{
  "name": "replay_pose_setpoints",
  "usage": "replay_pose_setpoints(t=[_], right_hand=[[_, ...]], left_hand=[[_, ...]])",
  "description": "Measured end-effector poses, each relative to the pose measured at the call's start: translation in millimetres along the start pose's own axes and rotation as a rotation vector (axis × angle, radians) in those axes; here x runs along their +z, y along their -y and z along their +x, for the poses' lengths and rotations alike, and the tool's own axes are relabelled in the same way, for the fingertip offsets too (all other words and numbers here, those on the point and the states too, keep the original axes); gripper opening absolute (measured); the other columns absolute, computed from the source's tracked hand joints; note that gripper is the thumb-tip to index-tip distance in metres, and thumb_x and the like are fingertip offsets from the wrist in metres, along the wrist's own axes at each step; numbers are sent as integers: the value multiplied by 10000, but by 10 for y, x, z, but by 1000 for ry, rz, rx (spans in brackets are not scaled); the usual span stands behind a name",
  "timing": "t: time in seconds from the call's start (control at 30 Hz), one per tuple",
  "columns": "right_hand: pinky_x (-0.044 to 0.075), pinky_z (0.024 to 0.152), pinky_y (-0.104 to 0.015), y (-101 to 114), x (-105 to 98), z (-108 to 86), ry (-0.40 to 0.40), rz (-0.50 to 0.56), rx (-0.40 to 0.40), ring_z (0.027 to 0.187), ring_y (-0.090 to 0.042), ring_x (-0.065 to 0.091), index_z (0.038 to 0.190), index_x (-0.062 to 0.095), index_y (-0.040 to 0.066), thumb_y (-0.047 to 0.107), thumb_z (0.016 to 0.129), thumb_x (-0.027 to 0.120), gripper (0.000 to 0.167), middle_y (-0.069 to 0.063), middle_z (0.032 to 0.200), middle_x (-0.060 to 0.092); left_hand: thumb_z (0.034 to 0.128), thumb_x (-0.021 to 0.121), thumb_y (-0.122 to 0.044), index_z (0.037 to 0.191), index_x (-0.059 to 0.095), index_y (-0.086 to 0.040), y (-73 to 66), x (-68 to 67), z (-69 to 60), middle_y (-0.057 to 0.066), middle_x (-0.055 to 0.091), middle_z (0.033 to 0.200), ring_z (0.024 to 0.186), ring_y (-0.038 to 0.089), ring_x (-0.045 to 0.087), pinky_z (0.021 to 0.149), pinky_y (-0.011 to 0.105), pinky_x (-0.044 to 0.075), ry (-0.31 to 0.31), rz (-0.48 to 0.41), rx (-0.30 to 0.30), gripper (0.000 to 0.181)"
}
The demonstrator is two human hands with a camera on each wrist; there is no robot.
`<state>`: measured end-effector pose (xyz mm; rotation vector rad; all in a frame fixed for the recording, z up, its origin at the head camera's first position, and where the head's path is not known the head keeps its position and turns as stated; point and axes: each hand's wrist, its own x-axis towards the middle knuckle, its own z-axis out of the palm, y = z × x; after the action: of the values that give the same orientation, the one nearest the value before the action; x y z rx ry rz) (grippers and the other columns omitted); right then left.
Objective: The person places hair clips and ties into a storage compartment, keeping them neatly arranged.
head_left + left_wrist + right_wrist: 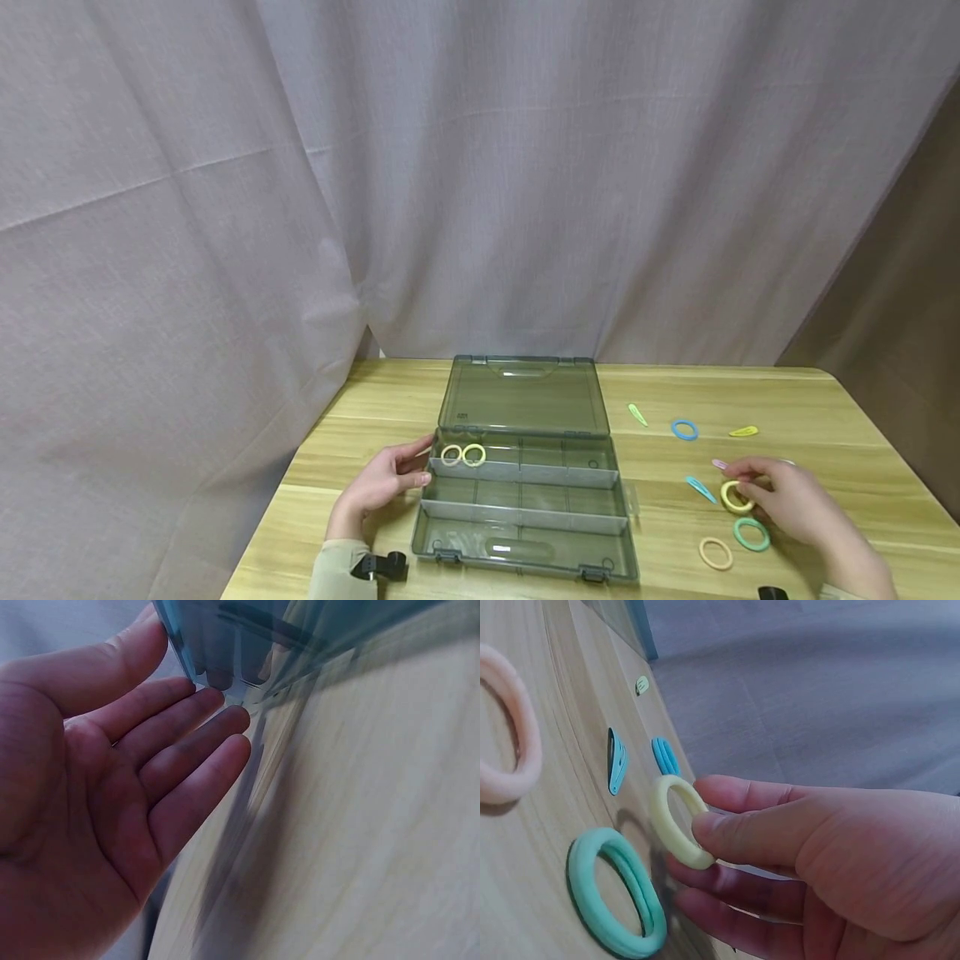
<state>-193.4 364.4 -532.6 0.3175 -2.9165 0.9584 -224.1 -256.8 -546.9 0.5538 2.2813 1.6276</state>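
A yellow hair ring (726, 497) (676, 838) is pinched between the thumb and fingers of my right hand (797, 502) (832, 859), just above the table. My left hand (384, 483) (127, 772) rests its fingers and thumb against the left side of a divided translucent box (525, 521), whose lid (525, 400) is laid back. Two rings, one peach (445, 461) and one yellow (481, 460), lie in the box's back left part. Close to the right hand are a green ring (752, 547) (589, 900) and a peach ring (702, 556) (531, 742).
Beyond the right hand's fingers lie a blue clip (701, 490), a pink clip (718, 464), a blue ring (685, 437), a yellow clip (743, 432) and a yellow-green clip (637, 415). A grey curtain (487, 208) hangs behind the table (817, 400).
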Motion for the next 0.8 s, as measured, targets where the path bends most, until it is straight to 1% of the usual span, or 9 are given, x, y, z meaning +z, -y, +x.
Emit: replay_pose_setpoints(t=[0.13, 0.2, 0.27, 0.37, 0.47, 0.67, 0.8], right_hand=[[555, 740, -274, -16, 4, 9, -52, -76, -52, 859, 16, 630, 1057, 793, 110, -16, 933, 775, 178, -98, 1085, 787], [557, 749, -260, -24, 12, 8, -65, -74, -67, 866, 27, 630, 1051, 796, 116, -12, 924, 787, 181, -101, 1081, 789], [539, 756, -207, -32, 25, 4, -80, -66, -83, 878, 36, 629, 1048, 800, 115, -14, 917, 793, 184, -99, 1078, 793], [473, 767, -86, -32, 46, -3, -104, -54, -107, 910, 52, 630, 1044, 806, 119, -22, 905, 799, 198, -103, 1078, 799], [431, 770, -29, -12, 50, -10, -113, -47, -121, 929, 64, 633, 1050, 810, 128, -24, 906, 798, 209, -112, 1098, 802], [475, 760, -95, -6, 48, -2, -128, -64, -132, 915, 63, 632, 1044, 817, 160, 7, 911, 812, 203, -83, 1099, 803], [474, 758, -98, 25, 56, 5, -156, -67, -162, 897, 61, 634, 1038, 824, 152, 18, 898, 827, 193, -54, 1061, 798]], left_hand=[[1011, 681, 9, 1595, 345, 121, -9, -2, -2, 320, 347, 1640, 1452, 533, 440, 1188, 511, 421, -4, 0, -2, 683], [1011, 682, 9, 1595, 349, 120, -5, -3, -3, 319, 350, 1639, 1452, 531, 442, 1185, 505, 426, -6, -2, -4, 681], [1012, 683, 9, 1595, 349, 118, -2, -4, -5, 317, 350, 1640, 1452, 529, 443, 1183, 497, 432, -5, -6, -4, 681], [1015, 679, 11, 1596, 349, 119, 4, -4, -6, 320, 347, 1640, 1453, 533, 438, 1180, 492, 437, -2, -10, -3, 677], [1016, 678, 10, 1596, 349, 119, 7, -6, -6, 319, 344, 1643, 1456, 534, 433, 1179, 485, 442, -1, -13, -4, 676], [1013, 688, 3, 1596, 354, 115, 18, -7, -2, 313, 345, 1645, 1461, 529, 428, 1182, 485, 436, -3, -18, -1, 681], [1010, 694, -4, 1596, 354, 113, 15, -5, -2, 311, 347, 1645, 1460, 529, 431, 1184, 498, 430, -6, -14, 3, 687]])
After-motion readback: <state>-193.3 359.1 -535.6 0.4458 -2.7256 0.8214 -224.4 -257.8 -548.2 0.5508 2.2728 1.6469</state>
